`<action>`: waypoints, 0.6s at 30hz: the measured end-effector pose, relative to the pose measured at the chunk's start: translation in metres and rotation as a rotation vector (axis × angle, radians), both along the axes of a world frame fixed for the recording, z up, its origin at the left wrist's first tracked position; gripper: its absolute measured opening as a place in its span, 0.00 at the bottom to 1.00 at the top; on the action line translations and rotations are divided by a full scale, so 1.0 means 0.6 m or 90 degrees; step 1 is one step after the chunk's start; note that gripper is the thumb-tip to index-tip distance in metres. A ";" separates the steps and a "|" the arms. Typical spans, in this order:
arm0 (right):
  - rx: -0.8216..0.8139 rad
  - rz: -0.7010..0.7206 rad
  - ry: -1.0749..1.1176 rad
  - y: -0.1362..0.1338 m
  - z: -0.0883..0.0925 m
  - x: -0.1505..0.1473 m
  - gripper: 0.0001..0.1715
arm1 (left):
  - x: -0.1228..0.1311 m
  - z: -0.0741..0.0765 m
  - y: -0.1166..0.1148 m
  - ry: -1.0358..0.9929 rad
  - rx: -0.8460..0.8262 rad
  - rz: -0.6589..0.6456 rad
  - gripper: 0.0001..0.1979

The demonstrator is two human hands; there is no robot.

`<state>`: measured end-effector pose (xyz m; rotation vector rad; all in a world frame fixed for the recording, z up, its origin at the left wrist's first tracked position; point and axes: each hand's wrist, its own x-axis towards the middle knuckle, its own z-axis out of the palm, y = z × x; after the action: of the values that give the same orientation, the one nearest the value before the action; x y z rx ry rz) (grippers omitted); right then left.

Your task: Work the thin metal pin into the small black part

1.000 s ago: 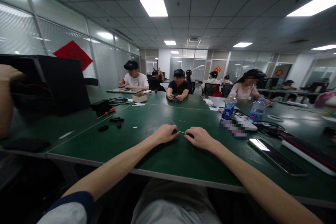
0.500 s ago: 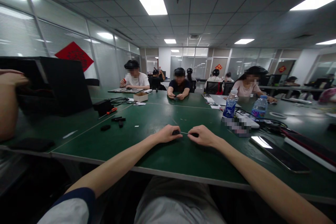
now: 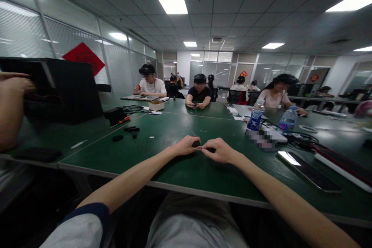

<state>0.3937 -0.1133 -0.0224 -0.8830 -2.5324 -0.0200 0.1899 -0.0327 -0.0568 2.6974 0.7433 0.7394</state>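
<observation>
Change: hands drawn closer, fingertips now almost meeting
Left hand (image 3: 186,145): fingers curled, pinching a small black piece (image 3: 196,144)
Right hand (image 3: 221,150): fingers curled, pinching a second black piece (image 3: 211,150)
Link: thin metal pin (image 3: 198,148) between both hands' fingertips, above a green table (image 3: 174,172)
Beyond left fingers: orange-handled screwdriver (image 3: 120,120), well apart
Right of right fingers: smartphone (image 3: 309,172), lying on the table

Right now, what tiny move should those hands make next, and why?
Probably pinch the thin silver pin a bit tighter. It looks very thin, and it runs between a small black piece at the left hand and another small black piece at the right hand, so it could slip onto the dark green table.
</observation>
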 end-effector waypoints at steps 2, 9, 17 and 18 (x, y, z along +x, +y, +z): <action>0.007 -0.005 -0.009 0.003 0.000 0.003 0.14 | -0.002 0.002 -0.001 -0.004 0.010 0.007 0.18; 0.032 -0.100 -0.039 0.023 -0.003 0.031 0.14 | -0.001 0.008 -0.009 0.012 0.022 0.018 0.19; 0.039 -0.134 -0.075 0.025 -0.010 0.025 0.15 | -0.001 0.007 -0.007 0.023 0.041 0.018 0.18; 0.038 -0.136 -0.078 0.025 -0.010 0.025 0.15 | -0.001 0.007 -0.007 0.024 0.040 0.022 0.18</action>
<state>0.4088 -0.0983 -0.0282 -1.1564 -2.5203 -0.2223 0.1891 -0.0368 -0.0528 2.7688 0.7898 0.7343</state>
